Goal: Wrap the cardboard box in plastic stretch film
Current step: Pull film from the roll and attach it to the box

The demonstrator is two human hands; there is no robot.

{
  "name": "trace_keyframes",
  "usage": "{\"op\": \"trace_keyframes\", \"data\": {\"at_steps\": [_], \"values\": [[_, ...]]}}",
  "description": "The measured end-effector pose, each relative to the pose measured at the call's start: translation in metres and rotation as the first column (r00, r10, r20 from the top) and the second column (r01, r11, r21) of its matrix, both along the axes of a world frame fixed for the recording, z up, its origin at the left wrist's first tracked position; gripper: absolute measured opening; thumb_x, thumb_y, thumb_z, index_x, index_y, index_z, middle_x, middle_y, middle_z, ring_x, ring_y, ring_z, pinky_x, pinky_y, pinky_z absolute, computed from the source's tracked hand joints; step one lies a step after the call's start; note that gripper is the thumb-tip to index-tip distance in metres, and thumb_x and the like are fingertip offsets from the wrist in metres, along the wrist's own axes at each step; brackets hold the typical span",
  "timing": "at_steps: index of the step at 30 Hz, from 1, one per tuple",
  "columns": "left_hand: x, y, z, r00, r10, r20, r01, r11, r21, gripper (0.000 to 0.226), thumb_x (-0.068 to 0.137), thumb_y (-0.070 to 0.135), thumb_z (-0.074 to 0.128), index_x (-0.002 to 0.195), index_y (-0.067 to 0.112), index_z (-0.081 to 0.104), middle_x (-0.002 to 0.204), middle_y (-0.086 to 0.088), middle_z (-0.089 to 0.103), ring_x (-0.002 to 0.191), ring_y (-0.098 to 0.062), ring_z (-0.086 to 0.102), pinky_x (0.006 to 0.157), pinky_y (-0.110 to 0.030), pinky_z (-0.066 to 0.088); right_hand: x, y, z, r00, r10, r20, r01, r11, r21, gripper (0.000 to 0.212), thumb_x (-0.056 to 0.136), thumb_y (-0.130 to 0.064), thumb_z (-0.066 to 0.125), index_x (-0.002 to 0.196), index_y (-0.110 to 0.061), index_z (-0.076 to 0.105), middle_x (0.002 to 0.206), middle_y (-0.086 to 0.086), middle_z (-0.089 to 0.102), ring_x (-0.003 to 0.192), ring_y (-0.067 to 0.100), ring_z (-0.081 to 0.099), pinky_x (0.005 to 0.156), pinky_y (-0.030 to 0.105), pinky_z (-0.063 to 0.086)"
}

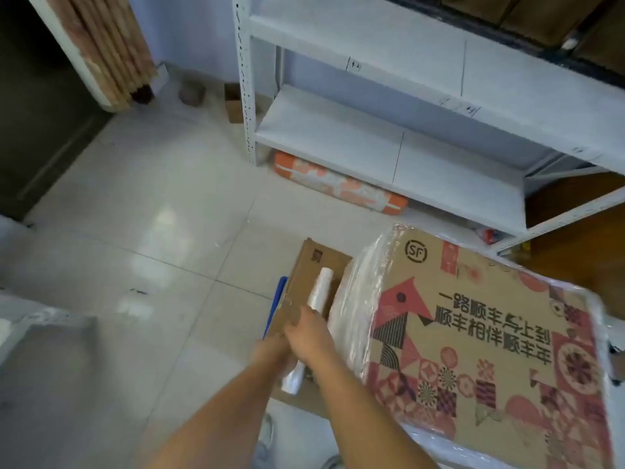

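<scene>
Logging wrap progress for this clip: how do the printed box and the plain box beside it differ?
The printed box carries red patterns, an SF logo and black lettering; the plain box is bare brown. Stretch film already covers the printed box's left side, while the plain box shows none. The printed box looks larger and its top sits higher. The film roll lies over the plain box. Both are cardboard.

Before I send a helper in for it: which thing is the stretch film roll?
Find the big printed cardboard box, lower right. Left of it lies a plain brown box; the stretch film roll lies on that, held by both hands. It is the only slim white cylinder there.
</scene>
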State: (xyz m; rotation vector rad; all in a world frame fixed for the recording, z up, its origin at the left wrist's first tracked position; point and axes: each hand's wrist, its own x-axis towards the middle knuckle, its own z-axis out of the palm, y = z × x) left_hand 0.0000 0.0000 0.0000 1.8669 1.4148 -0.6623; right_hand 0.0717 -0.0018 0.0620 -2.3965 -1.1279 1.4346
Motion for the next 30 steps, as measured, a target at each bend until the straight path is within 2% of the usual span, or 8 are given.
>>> {"op": "trace_keyframes", "data": {"at_steps": [9, 11, 13, 14, 16, 20, 24, 30], "values": [[0.018, 0.0, -0.091, 0.997, 0.07, 0.031, -0.067, 0.995, -0.078, 0.035, 0.094, 0.023, 0.042, 0.126, 0.011, 0.047, 0.128, -0.008, 0.051, 0.119, -0.026, 0.051, 0.095, -0.036, 0.043, 0.001, -0.016, -0.091, 0.903, -0.428, 0.031, 0.427, 0.89, -0.16, 0.054, 0.095, -0.03, 0.049, 0.141, -0.005, 0.041, 0.138, 0.014, 0.05, 0.122, 0.031, 0.054, 0.099, 0.037, 0.047], [0.02, 0.0, -0.101, 0.996, 0.057, 0.063, -0.048, 0.99, -0.133, 0.036, 0.098, 0.021, 0.038, 0.13, 0.005, 0.045, 0.132, -0.016, 0.049, 0.123, -0.03, 0.049, 0.095, -0.025, 0.045, -0.001, -0.017, -0.1, 0.892, -0.45, 0.031, 0.449, 0.878, -0.167, 0.055, 0.096, -0.034, 0.048, 0.141, -0.006, 0.039, 0.14, 0.014, 0.048, 0.124, 0.032, 0.052, 0.101, 0.039, 0.046], [0.02, 0.0, -0.101, 0.99, 0.056, 0.132, -0.033, 0.985, -0.167, 0.037, 0.101, 0.015, 0.036, 0.132, -0.004, 0.045, 0.136, -0.021, 0.049, 0.125, -0.031, 0.047, 0.075, -0.001, 0.042, -0.002, -0.018, -0.102, 0.893, -0.448, 0.045, 0.449, 0.879, -0.161, 0.052, 0.096, -0.03, 0.045, 0.142, -0.006, 0.038, 0.141, 0.014, 0.046, 0.126, 0.032, 0.05, 0.102, 0.042, 0.045], [0.02, 0.0, -0.095, 0.98, 0.109, 0.169, -0.073, 0.976, -0.206, 0.036, 0.101, 0.013, 0.038, 0.13, -0.005, 0.047, 0.134, -0.02, 0.051, 0.125, -0.03, 0.047, 0.072, -0.001, 0.041, -0.001, -0.018, -0.101, 0.895, -0.443, 0.051, 0.445, 0.882, -0.156, 0.05, 0.096, -0.026, 0.045, 0.142, -0.006, 0.038, 0.141, 0.013, 0.046, 0.126, 0.032, 0.05, 0.102, 0.042, 0.045], [0.015, 0.0, -0.086, 0.926, 0.301, 0.226, -0.233, 0.93, -0.286, 0.033, 0.098, 0.015, 0.045, 0.125, 0.0, 0.054, 0.12, -0.013, 0.061, 0.115, -0.024, 0.055, 0.077, -0.014, 0.04, 0.001, -0.018, -0.094, 0.901, -0.428, 0.069, 0.434, 0.891, -0.137, 0.048, 0.095, -0.019, 0.044, 0.141, -0.006, 0.04, 0.139, 0.013, 0.048, 0.125, 0.032, 0.051, 0.102, 0.041, 0.045], [-0.004, -0.003, -0.063, 0.734, 0.616, 0.286, -0.491, 0.772, -0.403, 0.014, 0.087, 0.013, 0.056, 0.099, 0.007, 0.061, 0.068, 0.002, 0.056, 0.057, -0.011, 0.057, 0.044, -0.021, 0.044, 0.002, -0.011, -0.068, 0.908, -0.402, 0.116, 0.414, 0.904, -0.111, 0.048, 0.095, -0.019, 0.045, 0.14, -0.006, 0.04, 0.14, 0.013, 0.047, 0.125, 0.033, 0.05, 0.101, 0.04, 0.045], [-0.025, 0.001, -0.014, 0.415, 0.827, 0.38, -0.586, 0.562, -0.584, 0.015, 0.088, 0.004, 0.06, 0.093, 0.016, 0.052, 0.078, 0.0, 0.06, 0.063, -0.01, 0.062, 0.047, -0.024, 0.047, -0.001, 0.002, -0.032, 0.933, -0.36, 0.004, 0.36, 0.933, -0.014, 0.046, 0.098, -0.024, 0.044, 0.141, -0.007, 0.041, 0.141, 0.012, 0.047, 0.125, 0.03, 0.05, 0.099, 0.033, 0.042], [-0.045, 0.005, 0.051, 0.317, 0.825, 0.468, -0.569, 0.56, -0.602, 0.022, 0.085, 0.002, 0.063, 0.092, 0.012, 0.044, 0.092, -0.008, 0.059, 0.077, -0.016, 0.059, 0.061, -0.028, 0.046, 0.0, 0.015, 0.033, 0.953, -0.302, 0.001, 0.298, 0.941, 0.162, 0.019, 0.093, -0.026, 0.059, 0.106, -0.014, 0.066, 0.103, 0.003, 0.067, 0.091, 0.021, 0.062, 0.077, 0.028, 0.049]]}}
